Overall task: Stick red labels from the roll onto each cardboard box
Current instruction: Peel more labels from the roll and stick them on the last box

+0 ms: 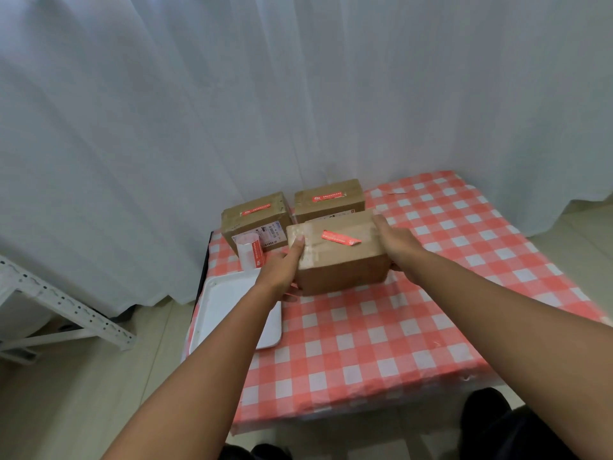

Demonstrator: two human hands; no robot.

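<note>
A brown cardboard box [341,263] is held between both hands just above the checked table. My left hand [282,267] grips its left end, thumb on the taped top. My right hand [394,244] clasps its right end. A red label [340,238] lies slanted on the box's top. Behind stand two more cardboard boxes, the left one [253,224] and the right one [328,200], each with a red label on top. The label roll [250,252], white with red labels, stands upright in front of the left rear box.
A white tray [225,303] lies at the table's left edge, partly under my left forearm. The red-and-white checked tablecloth [381,343] covers the table. White curtains hang behind. A white metal rack [59,307] stands on the floor at left.
</note>
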